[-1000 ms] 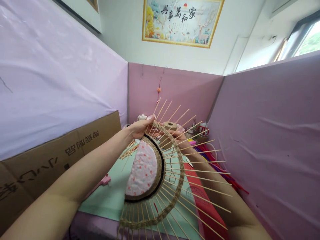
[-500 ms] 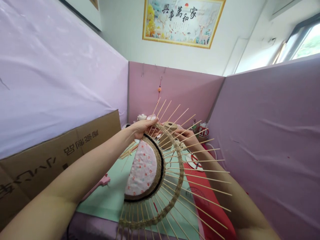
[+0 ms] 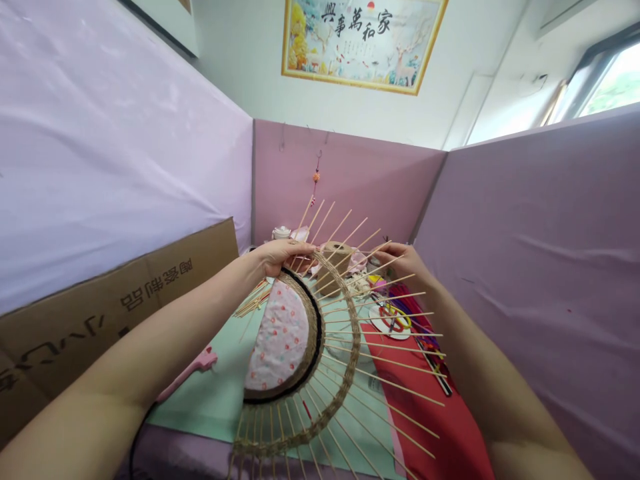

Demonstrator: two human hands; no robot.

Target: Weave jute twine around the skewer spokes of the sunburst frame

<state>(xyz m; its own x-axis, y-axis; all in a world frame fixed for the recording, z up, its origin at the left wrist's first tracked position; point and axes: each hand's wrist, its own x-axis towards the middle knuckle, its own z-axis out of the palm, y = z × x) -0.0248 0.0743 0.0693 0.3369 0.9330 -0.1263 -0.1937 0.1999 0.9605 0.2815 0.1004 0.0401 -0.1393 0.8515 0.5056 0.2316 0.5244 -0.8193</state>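
Observation:
A half-round woven piece (image 3: pixel 353 347) of thin wooden sticks fans out in front of me. Its middle is a flower-dotted white cloth half-disc (image 3: pixel 281 337), edged with a brown band and a black band; farther out, a braided jute ring crosses the sticks. My left hand (image 3: pixel 287 255) grips the upper end of the piece, fingers closed around sticks and braid. Beyond the sticks on the right, my right hand (image 3: pixel 400 260) is closed in a pinch, apart from the braid; it seems to hold a thin strand of jute twine, hard to see.
A jute twine roll (image 3: pixel 336 263) stands behind the sticks. Scissors (image 3: pixel 393 319) lie on a white disc, near colourful pipe cleaners (image 3: pixel 413 303) and red cloth (image 3: pixel 425 413). A pink tool (image 3: pixel 193 370) lies left, by a cardboard panel (image 3: pixel 150 287). Partitions surround the table.
My right hand has moved right, away from the braided ring. My left hand keeps its hold, and the view has shifted slightly.

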